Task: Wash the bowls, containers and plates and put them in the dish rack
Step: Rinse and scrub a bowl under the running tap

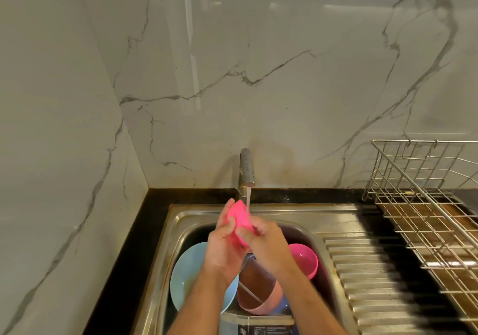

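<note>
Nearest, a dark container point(256, 324) lies at the sink's point(160, 257) front edge, with a divided pink container point(258, 293), a blue plate point(186, 275) and a pink bowl point(305, 258) stacked behind it, likely waiting their turn. Above them the left hand point(223, 246) grips a small pink bowl point(239, 221) while the right hand point(263, 241) curls fingers over its rim, tilting it under the faucet's point(247, 166) stream (probably rinsing). Further right, the dish rack point(424, 205) holds no dishes.

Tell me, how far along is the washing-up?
Early on. Done: nothing, the dish rack looks empty. In hand: both hands, left hand and right hand, hold a pink bowl under the tap. Left in the sink: blue plate, divided pink container, another pink bowl.
</note>
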